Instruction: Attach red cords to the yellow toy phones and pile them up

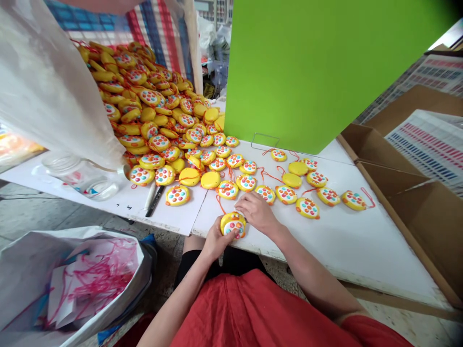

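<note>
Yellow toy [233, 224], one: near bench [361, 241] edge, left hand [216, 242] pinching it; right hand [257, 211] bent over its top, grip cannot be told. Corded toys [307, 207] laid out beyond; large heap [152, 106] remaining.

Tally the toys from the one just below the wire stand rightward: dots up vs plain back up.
Dots-up toys: 7
Plain-back toys: 2
Total: 9
Not counted: the held toy in the left hand.
</note>
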Demonstrator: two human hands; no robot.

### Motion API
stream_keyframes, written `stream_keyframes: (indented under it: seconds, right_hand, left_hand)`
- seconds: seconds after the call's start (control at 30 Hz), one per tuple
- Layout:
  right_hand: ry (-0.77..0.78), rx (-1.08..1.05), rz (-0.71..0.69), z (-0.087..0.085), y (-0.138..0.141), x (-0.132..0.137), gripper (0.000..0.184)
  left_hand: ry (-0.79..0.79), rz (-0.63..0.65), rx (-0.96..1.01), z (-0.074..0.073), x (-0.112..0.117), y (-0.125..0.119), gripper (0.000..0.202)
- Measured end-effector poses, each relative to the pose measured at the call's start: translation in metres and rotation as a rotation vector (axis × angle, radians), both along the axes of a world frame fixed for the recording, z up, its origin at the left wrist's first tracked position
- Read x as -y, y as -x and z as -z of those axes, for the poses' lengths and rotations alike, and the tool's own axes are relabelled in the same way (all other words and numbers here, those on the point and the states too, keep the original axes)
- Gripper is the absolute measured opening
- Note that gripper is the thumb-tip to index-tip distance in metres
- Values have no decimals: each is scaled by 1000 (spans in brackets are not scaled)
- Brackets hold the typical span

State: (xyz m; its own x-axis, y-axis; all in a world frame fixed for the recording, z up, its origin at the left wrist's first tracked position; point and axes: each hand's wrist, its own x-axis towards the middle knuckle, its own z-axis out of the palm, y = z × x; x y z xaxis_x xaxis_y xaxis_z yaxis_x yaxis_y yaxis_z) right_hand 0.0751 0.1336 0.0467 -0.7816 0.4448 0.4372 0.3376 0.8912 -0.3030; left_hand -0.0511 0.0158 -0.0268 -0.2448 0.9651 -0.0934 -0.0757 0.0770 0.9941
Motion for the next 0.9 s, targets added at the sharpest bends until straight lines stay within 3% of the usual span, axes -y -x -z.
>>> stream_keyframes:
  seconds: [0.1, 0.27, 0.37, 0.5, 0.7, 0.9]
  right_hand:
    - [59, -100, 27, 0, -1, 3, 14]
    - [57, -20, -12, 6, -7, 3, 15]
    - [118, -95, 26, 6, -10, 0, 14]
    - [350, -197, 6, 11, -10, 3, 10]
    - [843, -295, 98, 27, -5, 11, 13]
    - [927, -253, 157, 26, -4, 4, 14]
  left_hand:
    - [11, -6, 18, -3, 0, 0, 54]
    - [12, -18, 5, -6, 1, 0, 53]
    - [15, -17, 15, -8, 1, 0, 54]
    - [25, -33, 19, -12, 2, -2, 55]
    - [17, -43, 12, -11, 3, -3, 56]
    - [26, -17, 14, -6, 3, -2, 57]
